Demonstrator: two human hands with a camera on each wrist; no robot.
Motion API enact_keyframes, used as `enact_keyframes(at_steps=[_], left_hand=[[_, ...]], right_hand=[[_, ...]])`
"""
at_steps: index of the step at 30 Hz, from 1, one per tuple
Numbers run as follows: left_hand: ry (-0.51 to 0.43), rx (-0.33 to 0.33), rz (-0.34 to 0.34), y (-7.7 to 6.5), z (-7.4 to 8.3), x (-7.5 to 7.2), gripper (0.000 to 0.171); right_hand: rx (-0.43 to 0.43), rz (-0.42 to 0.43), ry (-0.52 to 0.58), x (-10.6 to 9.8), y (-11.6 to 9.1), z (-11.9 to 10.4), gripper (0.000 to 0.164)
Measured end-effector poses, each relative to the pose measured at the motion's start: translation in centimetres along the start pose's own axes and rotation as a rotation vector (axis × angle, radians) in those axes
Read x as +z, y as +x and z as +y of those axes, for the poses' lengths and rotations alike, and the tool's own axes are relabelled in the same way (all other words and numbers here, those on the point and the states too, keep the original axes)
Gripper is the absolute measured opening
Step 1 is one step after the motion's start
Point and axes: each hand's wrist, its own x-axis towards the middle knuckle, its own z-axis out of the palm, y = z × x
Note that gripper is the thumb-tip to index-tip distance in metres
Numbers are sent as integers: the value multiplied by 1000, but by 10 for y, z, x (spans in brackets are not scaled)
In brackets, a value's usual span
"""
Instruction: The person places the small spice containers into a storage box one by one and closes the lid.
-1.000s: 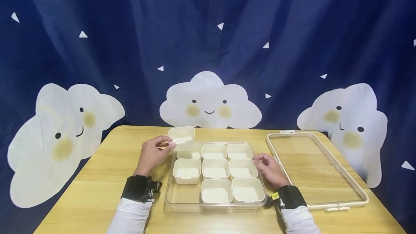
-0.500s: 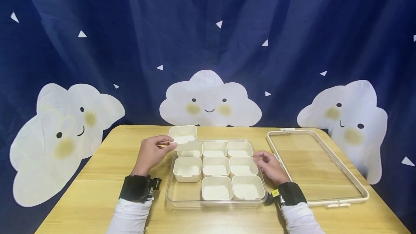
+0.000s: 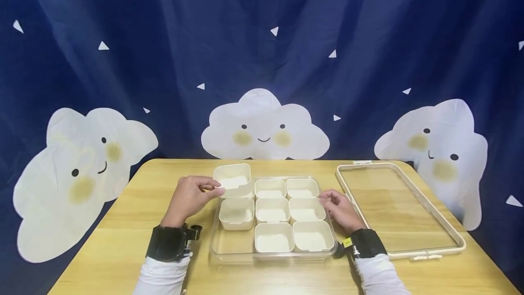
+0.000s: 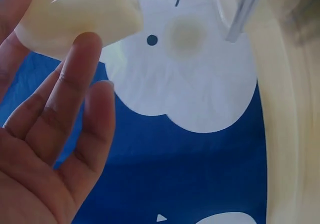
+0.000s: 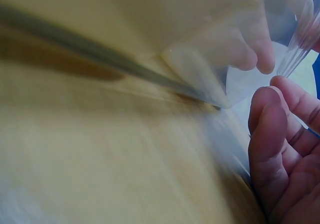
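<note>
My left hand [image 3: 192,198] pinches a small cream plastic box [image 3: 232,181] by its left side, thumb towards me. That box hangs over the back left corner of a clear plastic storage tray [image 3: 233,257] and mostly hides another cream box below it. More cream boxes [image 3: 273,236] sit in rows inside the tray; wood shows through its floor at the front left. My right hand [image 3: 343,212] grips the tray's right rim with its fingertips. In the left wrist view the held box [image 4: 82,16] lies against the fingers. The right wrist view shows curled fingers at the clear wall [image 5: 200,63].
A clear lid [image 3: 403,208] with a cream frame and clips lies to the right on the wooden table [image 3: 135,208]. A dark blue curtain [image 3: 262,22] with cloud prints hangs behind the table's far edge.
My left hand has lowered the cream box slightly and brought it nearer over the tray's back left corner. The right hand stays at the tray's right rim.
</note>
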Motion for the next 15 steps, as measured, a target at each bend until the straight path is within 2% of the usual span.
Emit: enact_keyframes(at_steps=[9,15], left_hand=[[42,13,-40,-8,5,-9,11],[-2,-18,-96,-10,7,-6,13]], right_hand=[[-2,-3,6,-1,1,-3,28],[-3,9,7,0,0,-1,25]])
